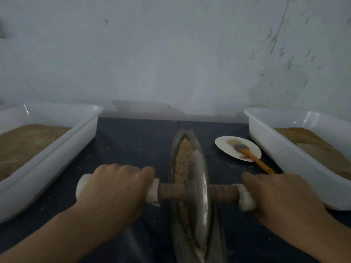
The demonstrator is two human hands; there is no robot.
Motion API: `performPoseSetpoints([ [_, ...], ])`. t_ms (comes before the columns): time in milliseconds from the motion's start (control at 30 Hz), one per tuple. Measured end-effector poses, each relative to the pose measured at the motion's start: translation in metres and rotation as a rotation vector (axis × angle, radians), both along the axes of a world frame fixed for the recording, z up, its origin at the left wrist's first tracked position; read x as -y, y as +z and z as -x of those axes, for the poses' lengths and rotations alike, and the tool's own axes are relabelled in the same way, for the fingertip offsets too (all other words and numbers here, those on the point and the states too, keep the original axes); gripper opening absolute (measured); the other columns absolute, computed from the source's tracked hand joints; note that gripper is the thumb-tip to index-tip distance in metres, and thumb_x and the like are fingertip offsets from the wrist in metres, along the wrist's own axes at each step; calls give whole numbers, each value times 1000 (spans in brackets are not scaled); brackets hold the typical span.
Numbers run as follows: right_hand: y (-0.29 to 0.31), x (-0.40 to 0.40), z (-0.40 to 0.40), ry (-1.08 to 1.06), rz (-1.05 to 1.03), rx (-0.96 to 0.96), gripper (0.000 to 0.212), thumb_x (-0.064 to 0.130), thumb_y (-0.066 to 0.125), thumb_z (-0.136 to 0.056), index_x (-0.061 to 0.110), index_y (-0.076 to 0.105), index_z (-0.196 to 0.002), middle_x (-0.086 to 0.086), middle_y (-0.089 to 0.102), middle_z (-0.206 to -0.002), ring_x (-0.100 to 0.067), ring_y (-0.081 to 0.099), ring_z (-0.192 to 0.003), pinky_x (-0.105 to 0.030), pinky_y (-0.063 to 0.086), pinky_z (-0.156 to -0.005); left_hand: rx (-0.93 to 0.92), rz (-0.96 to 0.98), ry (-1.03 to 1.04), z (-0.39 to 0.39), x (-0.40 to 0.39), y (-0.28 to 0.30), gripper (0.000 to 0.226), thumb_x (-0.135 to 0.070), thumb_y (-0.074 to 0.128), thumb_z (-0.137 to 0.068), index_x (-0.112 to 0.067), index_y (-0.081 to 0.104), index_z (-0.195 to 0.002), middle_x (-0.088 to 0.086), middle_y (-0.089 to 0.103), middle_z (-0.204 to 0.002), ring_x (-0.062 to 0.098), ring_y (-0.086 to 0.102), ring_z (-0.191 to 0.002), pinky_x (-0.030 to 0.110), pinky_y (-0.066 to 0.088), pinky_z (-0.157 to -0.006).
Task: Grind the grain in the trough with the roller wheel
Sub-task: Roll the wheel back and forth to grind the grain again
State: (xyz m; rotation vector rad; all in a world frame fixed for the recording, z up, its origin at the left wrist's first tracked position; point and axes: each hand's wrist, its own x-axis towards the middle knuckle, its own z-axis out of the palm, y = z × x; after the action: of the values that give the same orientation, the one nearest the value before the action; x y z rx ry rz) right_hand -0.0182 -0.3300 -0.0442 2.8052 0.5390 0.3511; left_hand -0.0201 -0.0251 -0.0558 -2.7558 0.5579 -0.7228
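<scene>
A: Risk first. Roller wheel (198, 188) sits upright in the trough (171, 158) near its middle, leaning slightly. If one side presses harder, my guess is the disc rides up the wall and throws grain (183, 158) onto the counter (133, 137) (a few specks lie there already).

B: Hands?

A: Left hand (114, 186) curled round the left end of the axle, right hand (279, 194) wrapped over the right end, well apart, wheel between them.

B: Grain condition?

A: Tan, coarse, still granular ahead of the wheel; a thinner strip shows on the near side. Looks only partly ground, I'd say. Trough lies lengthwise between two white tubs (57, 152), brush (247, 151) on a plate (224, 144) just right of it.
</scene>
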Motion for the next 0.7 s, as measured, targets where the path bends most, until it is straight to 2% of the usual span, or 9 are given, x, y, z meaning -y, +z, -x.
performPoseSetpoints([
  [67, -7, 1, -8, -90, 24, -16, 43, 56, 61, -77, 40, 22, -69, 12, 38, -63, -2, 34, -51, -19, 27, -50, -75, -28, 77, -10, 7, 3, 46, -58, 63, -69, -35, 23, -71, -12, 39, -60, 12, 44, -53, 29, 24, -51],
  [133, -12, -6, -30, -123, -24, 64, 41, 54, 62, -78, 37, 25, -71, 11, 45, -67, -4, 32, -53, -23, 26, -48, -125, 16, 157, -36, 14, 3, 32, -54, 56, -79, -35, 30, -78, -11, 33, -64, 13, 40, -60, 30, 27, -55],
  [200, -17, -11, -63, -127, -53, 135, 33, 49, 64, -78, 35, 34, -77, 8, 52, -77, -11, 33, -58, -27, 25, -49, -138, 64, 181, -70, 17, 1, 25, -48, 56, -81, -33, 37, -82, -10, 40, -69, 17, 45, -64, 31, 32, -59],
  [300, -5, -21, -108, -81, -10, 240, 25, 41, 67, -78, 29, 46, -84, 2, 60, -76, -18, 46, -60, -29, 30, -53, -191, 175, 196, -113, 14, -3, 21, -42, 59, -81, -32, 40, -78, -6, 58, -82, 20, 51, -69, 32, 38, -62],
  [400, 5, -28, -125, -55, 1, 247, 23, 36, 67, -79, 25, 49, -89, -2, 64, -82, -28, 59, -70, -31, 27, -56, -196, 218, 213, -127, 12, -6, 17, -39, 60, -81, -30, 45, -81, -3, 60, -85, 21, 52, -70, 33, 41, -63],
  [500, -1, -26, -105, -60, -6, 255, 27, 36, 66, -81, 28, 41, -88, 0, 63, -82, -23, 57, -69, -30, 28, -56, -196, 182, 189, -106, 13, -6, 22, -42, 60, -82, -32, 41, -81, -6, 58, -83, 18, 50, -68, 31, 38, -62],
  [600, -13, -13, -58, -57, -28, 197, 29, 41, 66, -78, 32, 39, -82, 6, 57, -76, -15, 51, -65, -28, 31, -51, -173, 79, 124, -64, 10, -1, 29, -46, 59, -81, -34, 33, -77, -11, 45, -68, 12, 44, -60, 30, 33, -57],
  [633, -14, -8, -41, -38, -57, 160, 31, 42, 68, -75, 34, 38, -77, 9, 54, -69, -10, 49, -60, -26, 30, -48, -136, 28, 82, -47, 9, 1, 34, -47, 63, -77, -35, 31, -75, -12, 41, -63, 11, 44, -56, 29, 30, -54],
  [700, -12, 1, -16, -9, -118, 81, 42, 45, 71, -70, 37, 30, -69, 13, 43, -59, -1, 40, -51, -19, 28, -46, -9, -66, -47, -21, 8, 4, 53, -46, 78, -56, -33, 28, -71, -12, 36, -53, 12, 44, -44, 25, 22, -47],
])
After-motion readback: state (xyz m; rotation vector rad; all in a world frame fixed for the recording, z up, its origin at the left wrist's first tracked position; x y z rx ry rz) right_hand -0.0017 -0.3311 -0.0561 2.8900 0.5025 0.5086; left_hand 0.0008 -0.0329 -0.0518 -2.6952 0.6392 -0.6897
